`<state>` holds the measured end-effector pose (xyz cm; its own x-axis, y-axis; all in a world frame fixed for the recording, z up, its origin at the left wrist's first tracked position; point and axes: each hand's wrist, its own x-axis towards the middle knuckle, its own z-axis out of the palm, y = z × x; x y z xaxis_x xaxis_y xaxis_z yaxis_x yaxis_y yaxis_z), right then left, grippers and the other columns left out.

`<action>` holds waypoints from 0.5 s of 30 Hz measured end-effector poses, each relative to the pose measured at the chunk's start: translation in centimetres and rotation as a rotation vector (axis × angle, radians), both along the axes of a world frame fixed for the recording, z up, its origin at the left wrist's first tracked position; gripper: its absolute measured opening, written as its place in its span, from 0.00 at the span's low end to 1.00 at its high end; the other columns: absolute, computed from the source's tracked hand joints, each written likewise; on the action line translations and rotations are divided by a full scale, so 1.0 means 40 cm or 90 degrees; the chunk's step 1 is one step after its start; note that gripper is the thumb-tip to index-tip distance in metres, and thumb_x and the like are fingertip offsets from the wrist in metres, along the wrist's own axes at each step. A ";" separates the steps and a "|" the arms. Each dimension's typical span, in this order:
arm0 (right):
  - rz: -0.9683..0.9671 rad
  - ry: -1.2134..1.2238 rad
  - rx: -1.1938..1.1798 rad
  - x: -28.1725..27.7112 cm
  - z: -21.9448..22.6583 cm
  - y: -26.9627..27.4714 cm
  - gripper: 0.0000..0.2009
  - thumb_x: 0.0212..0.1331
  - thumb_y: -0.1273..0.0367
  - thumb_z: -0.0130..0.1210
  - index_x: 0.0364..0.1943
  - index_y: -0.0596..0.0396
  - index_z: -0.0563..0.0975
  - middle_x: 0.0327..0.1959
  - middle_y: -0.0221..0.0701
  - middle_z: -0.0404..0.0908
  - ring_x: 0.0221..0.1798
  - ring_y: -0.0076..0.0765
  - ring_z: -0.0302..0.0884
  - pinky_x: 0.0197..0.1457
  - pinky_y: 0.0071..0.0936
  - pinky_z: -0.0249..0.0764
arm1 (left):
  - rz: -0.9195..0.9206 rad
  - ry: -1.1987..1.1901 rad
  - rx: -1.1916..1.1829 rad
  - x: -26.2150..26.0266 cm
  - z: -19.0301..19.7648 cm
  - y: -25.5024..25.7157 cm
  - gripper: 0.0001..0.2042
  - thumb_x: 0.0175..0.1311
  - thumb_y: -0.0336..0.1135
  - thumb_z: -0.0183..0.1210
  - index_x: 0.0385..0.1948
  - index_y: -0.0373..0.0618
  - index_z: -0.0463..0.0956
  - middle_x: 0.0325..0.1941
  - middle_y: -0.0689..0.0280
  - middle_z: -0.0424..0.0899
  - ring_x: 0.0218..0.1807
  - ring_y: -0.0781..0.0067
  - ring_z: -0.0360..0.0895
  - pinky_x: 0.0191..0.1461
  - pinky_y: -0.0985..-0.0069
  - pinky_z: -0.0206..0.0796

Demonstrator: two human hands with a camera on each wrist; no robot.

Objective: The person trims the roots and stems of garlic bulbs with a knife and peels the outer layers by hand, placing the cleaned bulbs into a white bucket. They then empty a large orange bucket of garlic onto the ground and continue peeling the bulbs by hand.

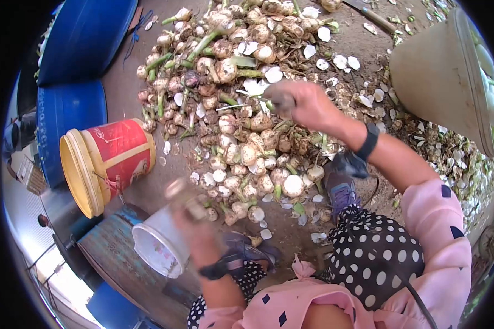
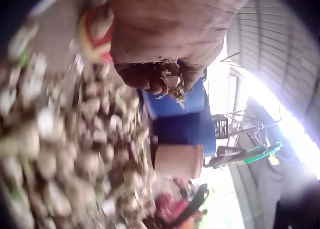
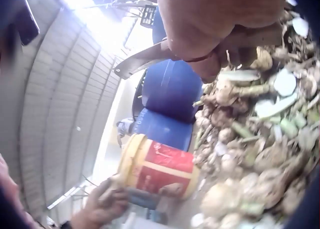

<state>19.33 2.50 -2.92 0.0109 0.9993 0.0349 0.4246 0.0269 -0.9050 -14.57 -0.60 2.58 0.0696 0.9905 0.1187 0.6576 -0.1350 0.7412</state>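
My right hand (image 1: pixel 307 104) is over a heap of muddy bulbs (image 1: pixel 252 153), many with green stems. It grips a knife, whose blade (image 3: pixel 142 61) juts out past the fingers in the right wrist view. Blurred in the head view, my left hand (image 1: pixel 200 227) is beside a white bucket (image 1: pixel 173 233). In the left wrist view its fingers curl round a pale, dirt-covered piece (image 2: pixel 172 81) with root-like shreds, mostly hidden by the hand. White cut slices (image 1: pixel 293 185) lie among the bulbs.
A red and yellow bucket (image 1: pixel 121 153) lies tipped at the left, near large blue tubs (image 1: pixel 74 109). At the right, a big beige bucket (image 1: pixel 433 77) holds pale green pieces. Trimmings (image 1: pixel 444 159) cover the ground below it. A worn blue-green board (image 1: pixel 112 241) is beside the white bucket.
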 end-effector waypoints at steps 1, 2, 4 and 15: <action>-0.048 -0.095 0.059 0.020 -0.032 0.034 0.08 0.60 0.66 0.53 0.42 0.44 0.79 0.36 0.29 0.81 0.38 0.30 0.79 0.38 0.31 0.78 | 0.232 -0.219 -0.049 -0.115 0.048 0.035 0.14 0.67 0.38 0.49 0.51 0.46 0.72 0.42 0.71 0.76 0.38 0.82 0.72 0.39 0.85 0.66; -0.096 -0.189 0.119 0.040 -0.053 0.070 0.07 0.61 0.65 0.52 0.40 0.44 0.79 0.35 0.28 0.80 0.36 0.29 0.78 0.35 0.31 0.77 | 0.304 -0.336 -0.070 -0.218 0.128 0.040 0.14 0.61 0.30 0.52 0.48 0.40 0.72 0.46 0.64 0.75 0.47 0.70 0.73 0.51 0.72 0.67; -0.134 -0.343 0.079 0.060 -0.054 0.139 0.09 0.60 0.63 0.53 0.43 0.44 0.78 0.47 0.33 0.78 0.47 0.35 0.78 0.47 0.36 0.78 | 0.379 -0.224 0.006 -0.478 0.207 0.043 0.17 0.60 0.29 0.53 0.51 0.39 0.70 0.49 0.62 0.74 0.49 0.69 0.73 0.52 0.72 0.66; -0.177 -0.255 -0.001 0.086 -0.193 0.189 0.14 0.53 0.70 0.55 0.45 0.43 0.74 0.40 0.38 0.75 0.39 0.39 0.78 0.42 0.36 0.76 | 0.139 -0.143 -0.133 -0.037 0.132 0.086 0.26 0.51 0.21 0.54 0.57 0.39 0.67 0.52 0.55 0.73 0.54 0.66 0.71 0.52 0.74 0.69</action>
<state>22.79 10.08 -10.62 0.2626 0.9607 0.0899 0.7308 -0.1372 -0.6687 -16.05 2.84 7.85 -0.1513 0.9836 -0.0986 0.4716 0.1595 0.8673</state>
